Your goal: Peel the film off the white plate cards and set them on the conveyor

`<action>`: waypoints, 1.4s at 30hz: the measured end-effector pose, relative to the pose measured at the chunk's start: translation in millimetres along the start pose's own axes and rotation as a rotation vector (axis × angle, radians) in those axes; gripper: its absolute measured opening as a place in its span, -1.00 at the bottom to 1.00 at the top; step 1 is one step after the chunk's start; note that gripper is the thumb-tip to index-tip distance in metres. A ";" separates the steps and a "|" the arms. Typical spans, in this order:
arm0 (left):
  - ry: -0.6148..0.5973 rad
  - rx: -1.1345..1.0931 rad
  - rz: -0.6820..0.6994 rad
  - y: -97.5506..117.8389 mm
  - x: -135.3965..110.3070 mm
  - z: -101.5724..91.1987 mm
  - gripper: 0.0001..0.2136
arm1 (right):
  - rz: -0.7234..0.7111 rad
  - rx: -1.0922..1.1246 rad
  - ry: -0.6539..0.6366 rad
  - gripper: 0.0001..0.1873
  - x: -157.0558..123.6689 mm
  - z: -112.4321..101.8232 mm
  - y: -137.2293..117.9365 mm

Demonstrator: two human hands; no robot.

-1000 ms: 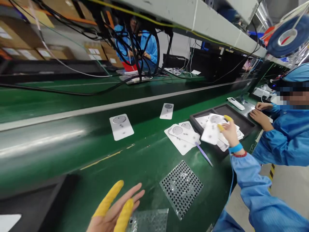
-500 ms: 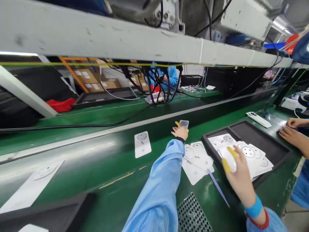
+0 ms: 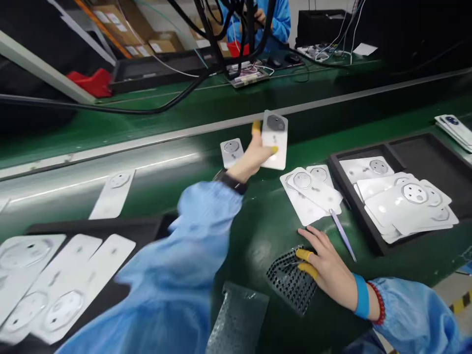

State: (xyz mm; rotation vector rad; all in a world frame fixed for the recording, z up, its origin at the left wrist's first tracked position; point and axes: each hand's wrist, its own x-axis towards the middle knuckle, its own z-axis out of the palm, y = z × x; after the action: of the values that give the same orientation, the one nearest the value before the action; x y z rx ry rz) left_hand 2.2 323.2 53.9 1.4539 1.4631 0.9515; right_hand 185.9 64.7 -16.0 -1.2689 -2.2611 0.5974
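Note:
A white phone back cover [image 3: 276, 140] with a round camera area is held by its left edge between the thumb and a finger of my left hand [image 3: 252, 157], above the green bench. Yellow finger cots cover those fingertips. Partly behind this hand lies another white cover [image 3: 230, 150]. My right hand [image 3: 328, 265] pinches the upper edge of a sheet of black dots [image 3: 291, 282] with its yellow-cotted fingers; the sheet is bent there. Just beyond it lie a few loose covers [image 3: 309, 191] and purple tweezers [image 3: 342, 236].
A black tray [image 3: 372, 241] at right holds a pile of white covers. More covers lie in a second black tray [image 3: 147, 223] at left. A clear plastic bag [image 3: 239, 314] is near the front. Black cables [image 3: 206, 73] hang at the back.
My view has dipped toward the bench. The left hand now holds the cover up and closer. My right hand has moved from over the right tray to the dotted sheet and grips it.

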 end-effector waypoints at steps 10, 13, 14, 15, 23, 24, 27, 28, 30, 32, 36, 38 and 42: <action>0.083 -0.460 -0.456 -85.0 -261.3 -42.1 -0.53 | 0.269 0.848 -0.016 -0.54 24.3 -23.1 -6.5; 0.037 -0.591 -0.453 -73.8 -274.0 -16.6 -0.52 | 0.234 0.795 -0.049 -0.57 26.7 -16.2 -15.5; 0.035 -0.622 -0.457 -69.8 -275.3 -11.0 -0.55 | 0.210 0.712 -0.040 -0.59 27.1 -13.9 -18.9; 0.040 -0.647 -0.463 -66.6 -276.2 -7.1 -0.58 | 0.177 0.600 -0.005 -0.64 27.5 -12.1 -22.6; 0.103 -0.734 -0.503 -72.5 -284.8 -2.3 -0.67 | -0.281 0.154 0.115 -0.79 38.5 6.9 -51.8; 0.128 -0.734 -0.507 -74.7 -285.5 -1.7 -0.67 | -0.311 0.085 0.106 -0.75 38.3 10.3 -53.4; 0.178 -0.730 -0.530 -78.7 -286.1 0.5 -0.70 | -0.424 -0.147 0.107 -0.66 35.6 18.0 -54.6; 0.178 -0.729 -0.537 -78.9 -285.8 1.1 -0.72 | -0.463 -0.210 0.119 -0.65 34.7 19.5 -53.9; 0.162 -0.724 -0.546 -77.7 -284.7 1.3 -0.75 | -0.521 -0.296 0.136 -0.64 33.8 21.1 -50.9; 0.133 -0.711 -0.545 -75.8 -283.3 0.4 -0.76 | -0.553 -0.319 0.129 -0.66 33.6 21.9 -46.1; 0.068 -0.652 -0.517 -76.2 -280.8 -0.4 -0.75 | -0.576 -0.288 0.121 -0.70 32.3 24.5 -35.3; 0.063 -0.626 -0.501 -79.4 -279.9 0.9 -0.73 | -0.574 -0.265 0.129 -0.71 31.0 26.3 -31.4; 0.068 -0.588 -0.485 -84.7 -277.5 2.2 -0.72 | -0.551 -0.205 0.083 -0.70 28.1 27.3 -26.0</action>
State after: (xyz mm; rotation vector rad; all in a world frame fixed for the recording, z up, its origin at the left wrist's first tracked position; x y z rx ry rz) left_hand -34.1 42.9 -11.7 0.6115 1.3394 1.0073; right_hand 139.6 72.9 -17.1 -0.6767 -2.4939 0.1116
